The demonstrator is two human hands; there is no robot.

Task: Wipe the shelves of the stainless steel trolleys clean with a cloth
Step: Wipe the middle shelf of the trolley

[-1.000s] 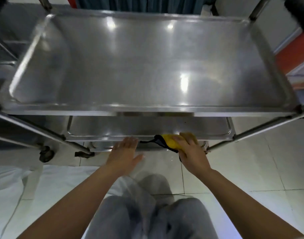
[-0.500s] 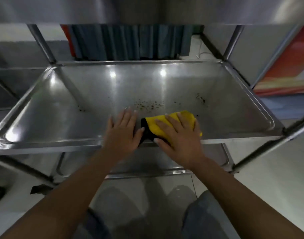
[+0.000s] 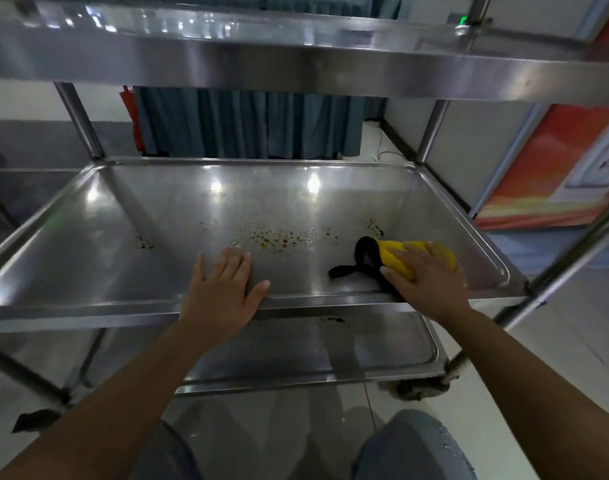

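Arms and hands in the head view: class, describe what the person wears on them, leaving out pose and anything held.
Both forearms are bare, with no sleeves in view. The left hand and right hand wear no gloves; no ring, watch or bracelet shows.

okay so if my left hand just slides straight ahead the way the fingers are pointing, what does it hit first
Probably the small pale scrap lying right at the fingertips of your left hand on the middle shelf. Beyond that the steel looks bare up to the back rim; the brown spots sit slightly to the right of that line.
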